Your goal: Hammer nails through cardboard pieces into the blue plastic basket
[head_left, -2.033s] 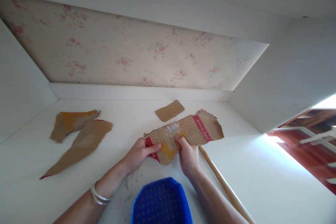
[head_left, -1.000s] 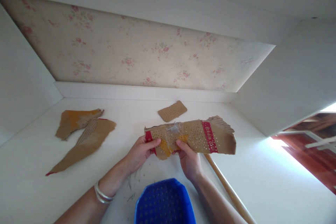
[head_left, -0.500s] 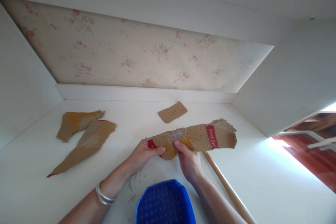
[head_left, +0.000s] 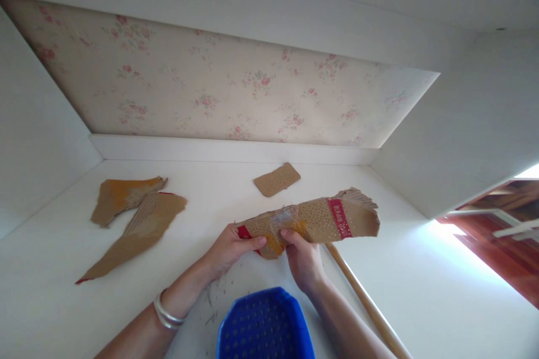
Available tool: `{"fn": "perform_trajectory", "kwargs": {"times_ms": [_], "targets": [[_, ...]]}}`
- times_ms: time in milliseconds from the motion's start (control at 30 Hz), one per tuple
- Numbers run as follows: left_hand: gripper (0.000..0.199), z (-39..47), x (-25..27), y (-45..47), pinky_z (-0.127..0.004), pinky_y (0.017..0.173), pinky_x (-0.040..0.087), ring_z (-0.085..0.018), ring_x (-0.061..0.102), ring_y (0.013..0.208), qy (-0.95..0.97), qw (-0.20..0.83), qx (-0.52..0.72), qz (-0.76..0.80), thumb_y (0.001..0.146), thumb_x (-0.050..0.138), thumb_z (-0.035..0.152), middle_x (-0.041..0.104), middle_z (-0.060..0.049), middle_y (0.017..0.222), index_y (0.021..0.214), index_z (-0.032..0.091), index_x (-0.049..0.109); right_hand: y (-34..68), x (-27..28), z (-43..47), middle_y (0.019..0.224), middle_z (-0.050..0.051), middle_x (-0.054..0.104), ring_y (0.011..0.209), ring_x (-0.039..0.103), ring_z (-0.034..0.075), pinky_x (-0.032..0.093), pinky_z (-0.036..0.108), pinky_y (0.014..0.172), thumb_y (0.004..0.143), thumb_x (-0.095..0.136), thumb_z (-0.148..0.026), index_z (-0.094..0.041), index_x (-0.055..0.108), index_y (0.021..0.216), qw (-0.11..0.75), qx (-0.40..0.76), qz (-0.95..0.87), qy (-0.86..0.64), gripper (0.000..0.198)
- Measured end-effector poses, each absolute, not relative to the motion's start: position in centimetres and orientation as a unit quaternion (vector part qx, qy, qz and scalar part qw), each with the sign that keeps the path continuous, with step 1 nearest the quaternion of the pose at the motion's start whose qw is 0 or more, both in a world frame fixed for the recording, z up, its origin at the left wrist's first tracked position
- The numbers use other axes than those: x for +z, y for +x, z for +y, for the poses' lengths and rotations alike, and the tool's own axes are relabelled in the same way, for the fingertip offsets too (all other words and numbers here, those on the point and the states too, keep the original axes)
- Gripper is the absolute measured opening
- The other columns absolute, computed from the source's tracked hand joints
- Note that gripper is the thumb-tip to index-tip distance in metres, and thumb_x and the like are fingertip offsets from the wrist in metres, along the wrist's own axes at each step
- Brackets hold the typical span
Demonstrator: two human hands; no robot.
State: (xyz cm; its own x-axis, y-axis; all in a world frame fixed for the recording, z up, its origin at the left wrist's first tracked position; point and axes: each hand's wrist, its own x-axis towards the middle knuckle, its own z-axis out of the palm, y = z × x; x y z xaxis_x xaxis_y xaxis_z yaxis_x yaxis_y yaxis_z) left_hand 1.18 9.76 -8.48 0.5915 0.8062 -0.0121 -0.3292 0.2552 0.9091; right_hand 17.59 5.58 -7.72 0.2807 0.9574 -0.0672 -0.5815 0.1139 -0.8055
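Observation:
A long torn strip of cardboard (head_left: 318, 220), dotted with small holes and marked with red bands, clear tape and an orange patch, is held up between both hands. My left hand (head_left: 231, 249) pinches its left end, thumb on top. Near the middle, my right hand (head_left: 304, 258) grips the lower edge with its thumb over the orange patch. The fingers behind the cardboard are hidden. Below the hands stands a blue plastic basket (head_left: 306, 328) with a perforated surface. Behind the strip lies a small perforated cardboard piece (head_left: 277, 179).
Torn cardboard scraps, an orange-stained one (head_left: 105, 205) and a longer one (head_left: 143, 235), lie at the left on the white surface (head_left: 54, 314). A wooden stick (head_left: 366, 303) runs beneath my right arm. White panels enclose the sides, with floral wallpaper (head_left: 236, 90) behind.
The cardboard strip has tilted very slightly in my hands. Both hands keep their hold, and everything else stays in place.

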Motion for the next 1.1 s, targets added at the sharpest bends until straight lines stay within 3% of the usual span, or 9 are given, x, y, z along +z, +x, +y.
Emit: {"fn": "perform_trajectory", "kwargs": {"times_ms": [200, 300, 400, 467, 867, 1100], "targets": [[0.042, 9.7, -8.5, 1.2, -0.041, 0.093, 0.051, -0.028, 0.069, 0.098, 0.463, 0.756, 0.381, 0.261, 0.078, 0.078, 0.024, 0.075, -0.013, 0.106, 0.117, 0.012, 0.070, 17.5, -7.3, 5.5, 0.096, 0.001, 0.075, 0.100, 0.067, 0.025, 0.053, 0.039, 0.089, 0.070, 0.082, -0.018, -0.025, 0.071, 0.110, 0.699, 0.562, -0.249, -0.366, 0.041], [0.041, 9.7, -8.3, 1.3, -0.041, 0.091, 0.051, -0.028, 0.070, 0.097, 0.420, 0.770, 0.396, 0.272, 0.081, 0.075, 0.027, 0.074, -0.014, 0.109, 0.119, 0.012, 0.068, 17.6, -7.5, 5.7, 0.093, 0.001, 0.073, 0.090, 0.067, 0.023, 0.057, 0.032, 0.071, 0.072, 0.082, -0.023, -0.023, 0.071, 0.104, 0.701, 0.552, -0.237, -0.383, 0.034], [0.040, 9.8, -8.1, 1.3, -0.040, 0.090, 0.052, -0.029, 0.069, 0.101, 0.364, 0.785, 0.415, 0.280, 0.084, 0.072, 0.029, 0.073, -0.015, 0.112, 0.121, 0.012, 0.067, 17.7, -7.7, 5.9, 0.083, -0.001, 0.070, 0.068, 0.063, 0.017, 0.050, 0.025, 0.047, 0.072, 0.082, -0.028, -0.021, 0.070, 0.094, 0.709, 0.534, -0.230, -0.399, 0.026], [0.040, 9.8, -8.0, 1.2, -0.039, 0.090, 0.052, -0.029, 0.068, 0.104, 0.343, 0.790, 0.423, 0.282, 0.085, 0.071, 0.028, 0.072, -0.015, 0.113, 0.121, 0.012, 0.067, 17.8, -7.8, 6.0, 0.078, -0.002, 0.067, 0.061, 0.059, 0.015, 0.046, 0.024, 0.041, 0.072, 0.081, -0.031, -0.020, 0.069, 0.091, 0.712, 0.529, -0.232, -0.399, 0.025], [0.038, 10.3, -7.5, 0.9, -0.035, 0.093, 0.051, -0.027, 0.067, 0.106, 0.248, 0.808, 0.455, 0.280, 0.092, 0.061, 0.039, 0.073, -0.012, 0.111, 0.119, 0.012, 0.067, 17.9, -8.0, 5.6, 0.080, 0.002, 0.069, 0.061, 0.060, 0.016, 0.047, 0.027, 0.044, 0.074, 0.078, -0.034, -0.018, 0.069, 0.091, 0.702, 0.551, -0.244, -0.379, 0.025], [0.035, 10.4, -6.8, 0.9, -0.036, 0.092, 0.053, -0.027, 0.068, 0.104, 0.195, 0.809, 0.477, 0.282, 0.094, 0.054, 0.035, 0.074, -0.012, 0.108, 0.119, 0.013, 0.066, 18.1, -7.6, 5.7, 0.076, 0.004, 0.070, 0.059, 0.061, 0.017, 0.047, 0.028, 0.046, 0.076, 0.075, -0.040, -0.017, 0.069, 0.088, 0.700, 0.556, -0.237, -0.379, 0.026]]}}
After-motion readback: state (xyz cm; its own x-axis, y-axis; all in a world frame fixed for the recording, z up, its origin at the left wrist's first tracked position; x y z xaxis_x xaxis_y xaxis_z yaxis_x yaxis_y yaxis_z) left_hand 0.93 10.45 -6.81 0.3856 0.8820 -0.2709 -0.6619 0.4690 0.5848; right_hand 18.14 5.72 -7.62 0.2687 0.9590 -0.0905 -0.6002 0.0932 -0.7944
